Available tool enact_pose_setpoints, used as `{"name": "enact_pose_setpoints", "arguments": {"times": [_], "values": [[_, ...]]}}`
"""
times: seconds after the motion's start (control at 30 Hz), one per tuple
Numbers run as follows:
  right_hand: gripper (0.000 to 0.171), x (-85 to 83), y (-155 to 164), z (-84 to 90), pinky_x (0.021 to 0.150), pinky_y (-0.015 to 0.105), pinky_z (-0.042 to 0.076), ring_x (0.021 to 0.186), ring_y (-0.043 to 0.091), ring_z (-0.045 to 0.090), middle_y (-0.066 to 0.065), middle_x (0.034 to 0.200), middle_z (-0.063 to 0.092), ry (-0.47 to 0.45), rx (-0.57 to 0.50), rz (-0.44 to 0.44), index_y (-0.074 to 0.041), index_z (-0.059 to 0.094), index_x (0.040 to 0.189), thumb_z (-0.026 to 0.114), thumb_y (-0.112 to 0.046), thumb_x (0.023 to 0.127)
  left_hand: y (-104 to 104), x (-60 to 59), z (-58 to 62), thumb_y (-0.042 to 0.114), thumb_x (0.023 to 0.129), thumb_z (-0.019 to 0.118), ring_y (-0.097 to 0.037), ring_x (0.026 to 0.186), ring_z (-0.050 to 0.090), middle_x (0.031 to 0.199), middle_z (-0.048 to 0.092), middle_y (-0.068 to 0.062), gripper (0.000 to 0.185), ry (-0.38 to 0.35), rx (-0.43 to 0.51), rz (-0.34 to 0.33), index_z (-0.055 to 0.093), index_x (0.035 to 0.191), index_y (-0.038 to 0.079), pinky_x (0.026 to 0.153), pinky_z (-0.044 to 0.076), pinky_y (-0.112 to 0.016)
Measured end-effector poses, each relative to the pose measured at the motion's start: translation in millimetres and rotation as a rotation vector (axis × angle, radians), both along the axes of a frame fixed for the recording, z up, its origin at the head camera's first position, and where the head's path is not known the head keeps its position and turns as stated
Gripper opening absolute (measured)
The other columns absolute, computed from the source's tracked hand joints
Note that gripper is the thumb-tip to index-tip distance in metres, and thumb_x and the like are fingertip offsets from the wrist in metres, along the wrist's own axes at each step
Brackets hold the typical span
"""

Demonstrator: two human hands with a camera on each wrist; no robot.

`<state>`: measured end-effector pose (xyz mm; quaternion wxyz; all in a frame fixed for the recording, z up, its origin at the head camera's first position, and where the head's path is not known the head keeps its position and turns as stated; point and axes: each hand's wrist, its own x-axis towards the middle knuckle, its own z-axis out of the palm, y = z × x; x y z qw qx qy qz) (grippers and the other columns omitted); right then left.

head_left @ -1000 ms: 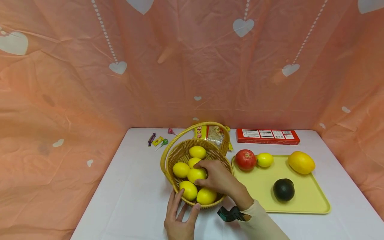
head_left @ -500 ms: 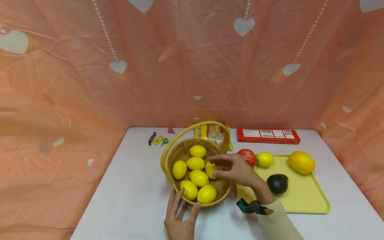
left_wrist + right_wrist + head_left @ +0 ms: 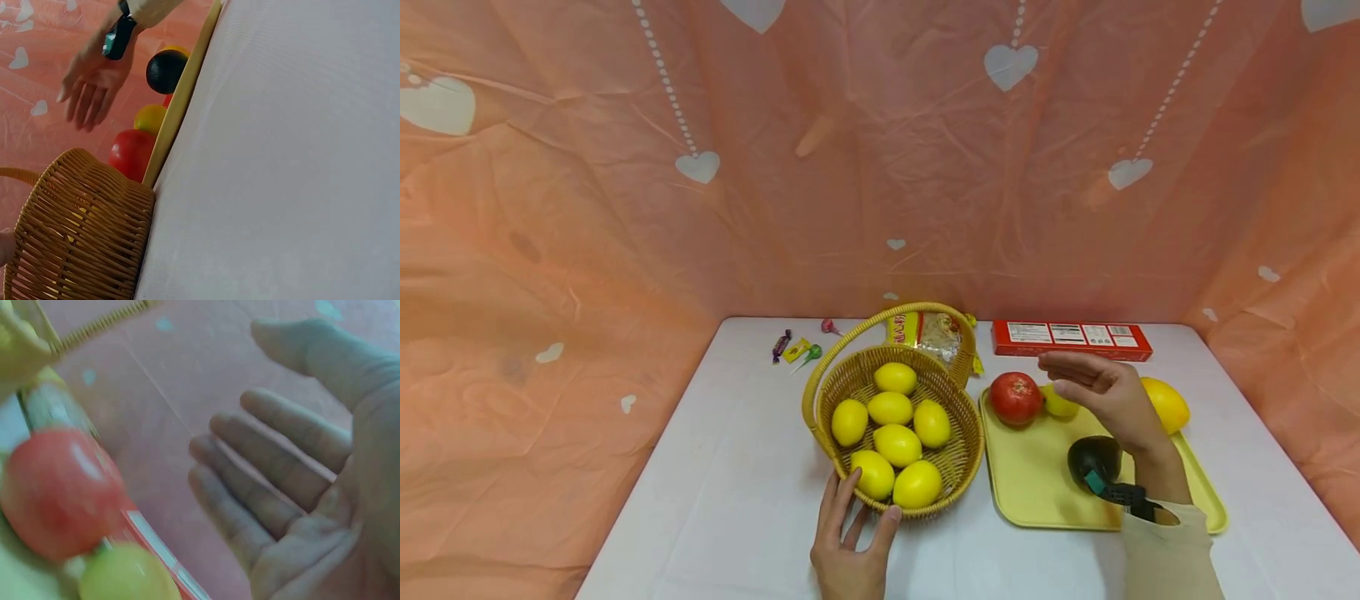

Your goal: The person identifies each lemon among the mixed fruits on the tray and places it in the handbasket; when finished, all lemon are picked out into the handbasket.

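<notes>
A wicker basket (image 3: 974,475) with a raised handle holds several lemons (image 3: 898,446). At its near rim rests my left hand (image 3: 850,558), fingers fairly straight, fingertips and thumb touching the edge. My right hand (image 3: 1108,400) hovers over the yellow tray (image 3: 1026,492) with its fingers extended and nothing held; its bare palm (image 3: 312,550) shows in the right wrist view. Beneath and around it on the tray lie a pomegranate (image 3: 1015,400), a partly covered lemon (image 3: 1060,405), a dark avocado (image 3: 1090,458) partly behind the wrist strap, and a larger orange-yellow fruit (image 3: 1168,406).
Behind the basket lies a yellow food packet (image 3: 925,332). A long red box (image 3: 1071,340) sits at the back right. Wrapped candies (image 3: 782,346) and lollipops (image 3: 812,353) are at the back left. A pink curtain (image 3: 880,167) encloses the white table (image 3: 722,500).
My right hand let go of a lemon in the basket's right side and moved right, over the tray. The avocado shifted slightly left. My left hand stayed at the basket rim.
</notes>
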<state>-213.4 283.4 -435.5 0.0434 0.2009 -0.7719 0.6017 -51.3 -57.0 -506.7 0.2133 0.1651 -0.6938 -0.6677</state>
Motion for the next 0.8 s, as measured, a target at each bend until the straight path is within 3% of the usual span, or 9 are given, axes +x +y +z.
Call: {"name": "enact_pose_setpoints", "arguments": {"times": [0.2,0.33,0.47,0.6,0.67,0.8], "values": [[0.044,0.3,24.2,-8.0,0.097,0.006,0.057,0.115,-0.008,0.071,-0.024,0.125,0.075,-0.06,0.109,-0.137,0.006,0.065,0.146,0.073,-0.01,0.106,-0.5,-1.1,-2.1,0.015,0.086,0.096,-0.044,0.149,0.054,0.171,0.042,-0.022,0.063,-0.031,0.003,0.0,0.073,0.144,0.019,0.109,0.061,-0.047],[0.053,-3.6,33.0,-16.9,0.096,0.004,0.055,0.116,-0.011,0.068,-0.001,0.139,0.074,-0.152,0.203,-0.16,0.004,0.06,0.152,0.073,-0.022,0.108,-0.4,-0.8,-1.7,0.015,0.085,0.097,-0.044,0.149,0.053,0.171,0.042,-0.023,0.064,-0.036,0.007,-0.001,0.073,0.144,0.019,0.11,0.06,-0.048],[0.054,-6.9,37.8,-24.9,0.093,0.005,0.053,0.128,0.013,0.07,0.024,0.152,0.065,-0.256,0.349,-0.155,0.001,0.059,0.155,0.071,-0.026,0.109,-0.1,-0.5,-1.1,0.016,0.085,0.097,-0.047,0.149,0.053,0.17,0.042,-0.024,0.064,-0.039,0.005,0.0,0.073,0.144,0.018,0.109,0.06,-0.048],[0.053,-6.9,40.3,-30.2,0.089,0.009,0.055,0.135,0.049,0.065,0.03,0.153,0.061,-0.3,0.429,-0.149,0.002,0.059,0.155,0.072,-0.019,0.108,-0.1,-0.3,-0.8,0.016,0.085,0.097,-0.049,0.149,0.052,0.17,0.042,-0.024,0.064,-0.044,0.009,0.0,0.073,0.144,0.017,0.109,0.06,-0.049],[0.055,-6.6,40.8,-31.4,0.088,0.012,0.057,0.134,0.054,0.064,0.031,0.154,0.061,-0.31,0.438,-0.157,0.003,0.058,0.155,0.073,-0.019,0.107,-0.3,-0.4,-0.4,0.016,0.085,0.097,-0.049,0.149,0.052,0.17,0.042,-0.024,0.064,-0.048,0.009,0.0,0.073,0.144,0.017,0.109,0.06,-0.049],[0.062,-6.5,39.5,-31.6,0.101,0.038,0.066,0.133,0.053,0.065,0.031,0.153,0.061,-0.326,0.466,-0.186,0.003,0.057,0.155,0.075,-0.03,0.106,-0.7,-1.3,1.0,0.018,0.085,0.097,-0.048,0.15,0.052,0.171,0.041,-0.024,0.064,-0.058,0.011,0.0,0.073,0.144,0.018,0.11,0.06,-0.049]]}}
